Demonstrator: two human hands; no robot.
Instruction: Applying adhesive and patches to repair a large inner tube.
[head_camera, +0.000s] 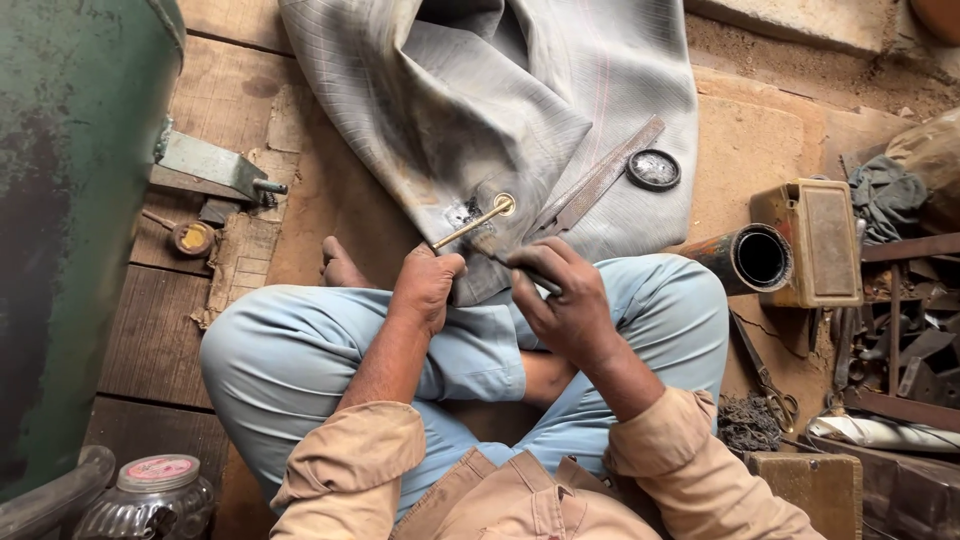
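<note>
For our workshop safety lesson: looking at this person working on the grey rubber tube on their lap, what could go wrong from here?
1. The right hand works a thin tool on the grey rubber tube close to the left hand; a slip might jab the fingers or thigh.
2. The brass valve stem points toward the hands and could snag.
3. Scissors and scrap metal lie beside the knee, near bare feet.

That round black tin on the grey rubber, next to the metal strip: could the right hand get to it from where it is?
Probably yes. The round black tin lies uncovered on the grey rubber sheet, just beyond the right hand. Only the flat metal strip lies between them. The hand already holds a thin tool, though.
</note>
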